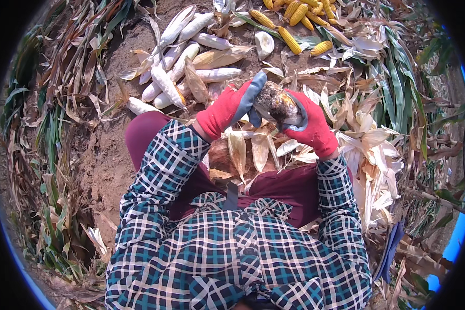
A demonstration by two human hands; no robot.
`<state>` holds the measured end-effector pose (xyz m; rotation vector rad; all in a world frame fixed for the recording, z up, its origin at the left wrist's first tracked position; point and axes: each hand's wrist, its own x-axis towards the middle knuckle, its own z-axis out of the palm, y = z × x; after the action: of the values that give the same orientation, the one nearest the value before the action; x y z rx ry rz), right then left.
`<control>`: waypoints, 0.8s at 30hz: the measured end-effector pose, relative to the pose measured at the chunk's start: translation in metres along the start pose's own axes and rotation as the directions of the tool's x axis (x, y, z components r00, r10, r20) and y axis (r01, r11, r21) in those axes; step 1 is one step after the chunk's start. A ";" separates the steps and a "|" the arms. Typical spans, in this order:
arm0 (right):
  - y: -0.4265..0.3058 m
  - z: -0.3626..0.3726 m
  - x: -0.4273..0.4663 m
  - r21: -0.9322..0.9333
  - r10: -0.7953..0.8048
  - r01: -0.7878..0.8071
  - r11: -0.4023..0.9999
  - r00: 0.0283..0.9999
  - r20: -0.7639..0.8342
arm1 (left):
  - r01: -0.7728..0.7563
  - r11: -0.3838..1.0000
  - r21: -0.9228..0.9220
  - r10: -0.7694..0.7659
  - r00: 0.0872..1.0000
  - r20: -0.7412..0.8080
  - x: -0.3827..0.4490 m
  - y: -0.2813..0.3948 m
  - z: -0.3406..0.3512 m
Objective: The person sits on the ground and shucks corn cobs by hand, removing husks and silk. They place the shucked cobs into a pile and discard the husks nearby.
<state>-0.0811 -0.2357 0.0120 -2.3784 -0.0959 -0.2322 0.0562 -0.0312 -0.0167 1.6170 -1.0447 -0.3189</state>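
Note:
Between my two gloved hands is a corn ear (278,101) with dark, mouldy-looking matter and some yellow kernels showing. My left hand (234,102), in a red glove with grey-blue coating, grips its left end, thumb along the top. On the other end, my right hand (312,122) has its fingers wrapped around the pale husk. Below the hands, loose dry husks (260,149) lie on the ground between my legs. Unhusked, whitish corn ears (178,64) are heaped ahead and to the left of my left hand.
Husked yellow cobs (298,15) lie in a pile at the far right of centre. Stripped husks (366,143) are heaped beside my right arm. Cut corn stalks and leaves (58,97) line the left side, with bare soil (100,162) next to them. A dark blue cloth-like item (389,252) lies at lower right.

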 end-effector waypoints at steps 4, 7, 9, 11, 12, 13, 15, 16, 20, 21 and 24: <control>0.007 0.049 -0.006 0.468 0.191 -0.126 0.874 0.977 -0.094 | 0.496 0.653 -0.572 -0.487 0.854 0.185 0.012 0.022 0.015; 0.000 0.083 -0.006 0.828 0.357 -0.234 0.510 0.933 0.044 | 0.520 0.276 -0.808 -0.613 0.743 0.269 0.017 0.017 0.025; -0.004 0.092 0.001 0.957 0.356 -0.204 0.208 0.927 0.120 | 0.427 0.134 -0.894 -0.628 0.735 0.257 0.020 0.016 0.027; -0.002 0.116 0.018 0.888 0.016 -0.028 -0.459 0.999 0.040 | 0.264 0.036 -0.964 -0.708 0.688 0.162 0.026 0.020 0.027; -0.005 0.125 0.017 0.936 0.205 0.011 -0.351 0.977 0.066 | 0.199 -0.008 -0.980 -0.706 0.693 0.146 0.029 0.017 0.025; -0.026 0.123 0.022 0.973 0.393 0.025 -0.228 0.917 0.068 | 0.132 -0.060 -0.989 -0.705 0.696 0.136 0.031 0.013 0.021; -0.021 0.121 0.029 0.994 0.369 -0.049 -0.100 0.926 0.082 | 0.103 0.023 -0.994 -0.636 0.769 0.065 0.032 0.008 0.012; -0.016 0.113 0.031 0.992 0.397 -0.120 -0.043 0.909 0.127 | 0.094 0.090 -0.992 -0.624 0.781 0.018 0.033 0.011 0.010; 0.003 0.076 0.051 0.960 0.419 -0.022 0.279 0.902 -0.101 | 0.142 0.391 -0.909 -0.558 0.822 -0.112 0.023 -0.005 0.019; 0.000 0.070 0.052 0.921 0.399 0.035 0.388 0.895 -0.201 | 0.052 0.874 -0.483 -0.209 0.938 -0.277 0.020 -0.010 0.026; 0.032 0.069 0.040 0.861 0.474 -0.194 0.470 0.878 -0.060 | 0.134 0.923 -0.360 -0.191 0.973 -0.127 0.016 -0.002 0.041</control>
<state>-0.0277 -0.2117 -0.0509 -1.3036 0.3521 -0.2649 0.0380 -0.0705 -0.0268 1.3821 -0.6867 -0.4526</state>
